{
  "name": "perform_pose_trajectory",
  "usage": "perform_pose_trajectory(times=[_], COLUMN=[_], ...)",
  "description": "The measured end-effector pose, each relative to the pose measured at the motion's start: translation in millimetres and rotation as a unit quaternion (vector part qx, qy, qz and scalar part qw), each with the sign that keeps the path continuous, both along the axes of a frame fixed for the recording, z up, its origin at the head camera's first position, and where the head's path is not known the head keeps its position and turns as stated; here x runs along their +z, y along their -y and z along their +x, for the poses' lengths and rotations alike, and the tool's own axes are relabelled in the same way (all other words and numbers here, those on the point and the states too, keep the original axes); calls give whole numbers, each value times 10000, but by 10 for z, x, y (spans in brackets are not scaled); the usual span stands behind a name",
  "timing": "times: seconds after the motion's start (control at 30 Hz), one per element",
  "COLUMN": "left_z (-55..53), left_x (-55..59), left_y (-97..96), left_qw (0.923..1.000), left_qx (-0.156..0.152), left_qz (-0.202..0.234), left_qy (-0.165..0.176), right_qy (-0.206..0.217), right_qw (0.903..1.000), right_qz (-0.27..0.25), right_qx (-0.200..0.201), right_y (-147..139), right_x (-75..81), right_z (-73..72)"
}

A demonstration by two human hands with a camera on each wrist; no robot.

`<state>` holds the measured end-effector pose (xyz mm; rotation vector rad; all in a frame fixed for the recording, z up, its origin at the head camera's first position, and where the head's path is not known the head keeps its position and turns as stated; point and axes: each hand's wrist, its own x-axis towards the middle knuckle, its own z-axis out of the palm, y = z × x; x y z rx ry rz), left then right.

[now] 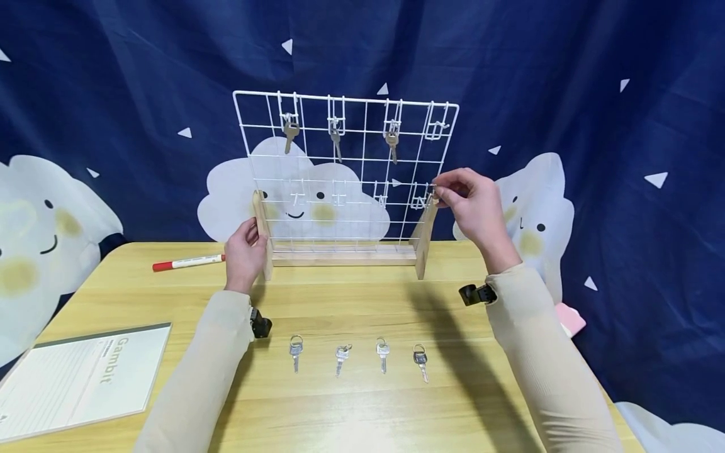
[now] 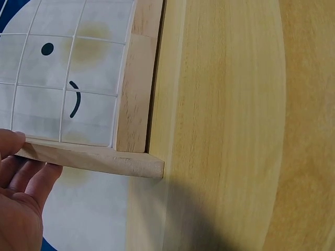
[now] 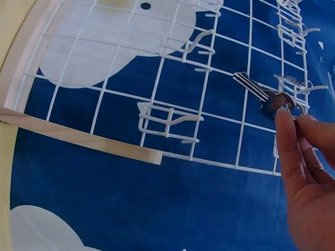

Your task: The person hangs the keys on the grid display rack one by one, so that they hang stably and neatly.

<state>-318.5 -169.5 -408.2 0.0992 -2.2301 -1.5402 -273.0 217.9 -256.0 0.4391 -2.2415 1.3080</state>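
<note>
A white wire grid rack point(image 1: 362, 157) stands in a wooden base point(image 1: 345, 257). My left hand point(image 1: 246, 257) grips the base's left upright point(image 2: 99, 161), fingers on one side and thumb on the other. At the rack's right side, my right hand point(image 1: 472, 202) pinches a key point(image 3: 273, 103) by its ring end, between thumb and fingers. The blade points away from the fingertips, in front of the wires. Three keys hang from hooks in the top row: a left key point(image 1: 291, 133), a middle key point(image 1: 335, 133) and a right key point(image 1: 392, 141).
The top right hook point(image 1: 436, 130) and the lower hooks point(image 1: 381, 200) carry no keys. Several keys with rings point(image 1: 342, 355) lie in a row on the table point(image 1: 340, 415). A red-capped marker point(image 1: 189, 262) and a notepad point(image 1: 90, 377) lie at the left. Behind hangs a blue curtain point(image 1: 170, 69).
</note>
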Motion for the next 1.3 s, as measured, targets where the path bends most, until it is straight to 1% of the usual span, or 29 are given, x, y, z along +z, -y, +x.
perform_pose_trajectory(times=[0.1, 0.3, 0.57, 0.7, 0.83, 0.97, 1.03, 1.23, 1.3], left_z=[6, 3, 4, 7, 5, 3, 1, 4, 6], left_x=[5, 0, 9, 3, -1, 4, 3, -5, -9], left_y=[3, 3, -4, 0, 6, 9, 10, 6, 4], left_qw=[10000, 10000, 9999, 9999, 9998, 9999, 9999, 9999, 9999], left_qx=[-12, -13, 39, 68, 70, 43, 34, 36, 32], left_qz=[-14, -29, -97, -119, -149, -123, -108, -94, -101], left_qy=[39, 79, 25, -22, -79, -42, -13, 9, 24], right_qy=[12, -50, -291, -347, -458, -559, -620, -682, -677], right_qw=[10000, 9995, 9955, 9919, 9878, 9810, 9757, 9601, 9566], right_qz=[-91, -206, -870, -1206, -1475, -1848, -2094, -2708, -2831], right_qx=[-33, -237, -231, -181, -222, -199, -169, -126, -116], right_y=[6, 24, 36, 55, 72, 82, 93, 128, 136], right_x=[43, 154, 330, 396, 455, 511, 529, 537, 536], right_z=[-12, -48, -84, -102, -135, -184, -209, -282, -304])
